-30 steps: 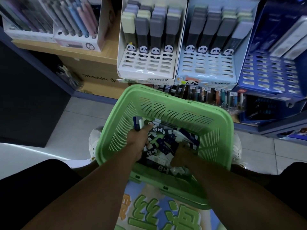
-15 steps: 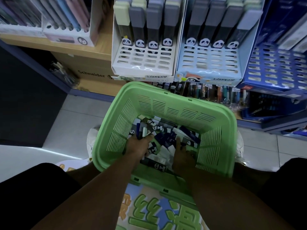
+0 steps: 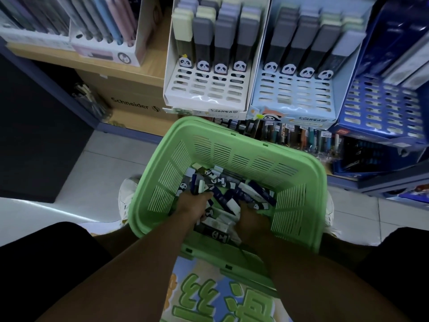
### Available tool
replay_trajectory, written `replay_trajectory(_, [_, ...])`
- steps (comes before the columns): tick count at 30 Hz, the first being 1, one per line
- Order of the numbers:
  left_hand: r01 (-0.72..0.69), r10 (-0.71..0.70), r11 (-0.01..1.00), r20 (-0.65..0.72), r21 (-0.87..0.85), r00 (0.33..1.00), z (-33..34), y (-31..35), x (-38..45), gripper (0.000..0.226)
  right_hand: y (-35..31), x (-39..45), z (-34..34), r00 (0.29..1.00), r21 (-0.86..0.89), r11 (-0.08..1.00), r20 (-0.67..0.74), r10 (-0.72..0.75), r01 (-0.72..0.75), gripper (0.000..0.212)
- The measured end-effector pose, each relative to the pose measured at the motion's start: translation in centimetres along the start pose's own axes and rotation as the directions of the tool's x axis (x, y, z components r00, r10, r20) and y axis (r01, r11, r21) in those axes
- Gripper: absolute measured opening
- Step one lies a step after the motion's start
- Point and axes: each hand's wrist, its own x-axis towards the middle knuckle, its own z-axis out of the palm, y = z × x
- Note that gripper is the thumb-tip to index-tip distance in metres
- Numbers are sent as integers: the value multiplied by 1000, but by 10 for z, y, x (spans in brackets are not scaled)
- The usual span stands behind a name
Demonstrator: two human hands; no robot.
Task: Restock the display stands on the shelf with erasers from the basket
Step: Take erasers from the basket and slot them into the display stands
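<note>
Left hand clutches several sleeved erasers; right hand's grip unclear, buried. Light, stiff blocks; pinch their long sides.

Stood on pale grey floor tiles beside a wooden shelf with blue edging. Held a brown Schneider carton underneath. Lay dim, with a dark panel at left.

One green basket, two panda display stands (erasers piled, uncountable), two hands.
</note>
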Motion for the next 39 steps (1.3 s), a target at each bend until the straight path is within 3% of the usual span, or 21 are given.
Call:
replay_trajectory(6, [-28, 28, 1000, 32, 13, 999, 2, 12, -20, 22, 1, -20, -19, 999, 258, 966, 37, 18, -27, 63])
replay_trajectory(10, [-66, 63, 998, 130, 21, 989, -4, 21, -48, 36, -22, -46, -60, 989, 522, 841, -37, -142, 140, 46])
replay_trajectory(12, [-74, 96, 992, 222, -103, 970, -7, 29, -67, 41, -40, -67, -90, 966, 574, 778, -137, -217, 256, 35])
replay_trajectory(14, [-45, 133, 961, 314, -271, 940, -8, 45, -89, 46, -59, -89, -118, 930, 559, 744, -233, -283, 366, 30])
replay_trajectory(17, [-36, 197, 927, 406, -373, 892, -14, 73, -122, 56, -79, -125, -156, 891, 469, 760, -289, -350, 451, 34])
replay_trajectory(21, [-88, 276, 913, 444, -399, 852, -20, 104, -165, 62, -84, -171, -215, 849, 47, 873, -265, -457, 485, 62])
replay_trajectory(24, [-88, 322, 888, 472, -451, 821, -17, 122, -190, 81, -80, -204, -254, 778, -300, 840, -327, -536, 453, 67])
replay_trajectory(27, [-107, 342, 887, 485, -449, 805, -13, 140, -211, 96, -75, -228, -281, 718, -428, 796, -375, -587, 427, 68])
replay_trajectory(31, [-159, 383, 891, 518, -424, 765, -9, 173, -228, 86, -64, -241, -306, 675, -396, 840, -506, -537, 371, 62])
replay_trajectory(35, [-227, 343, 934, 516, -275, 785, -6, 201, -233, 96, -57, -225, -309, 715, -82, 868, -531, -454, 490, 60])
replay_trajectory(39, [-224, 345, 935, 558, -276, 755, -5, 212, -229, 59, -51, -204, -311, 746, 71, 842, -507, -431, 535, 62])
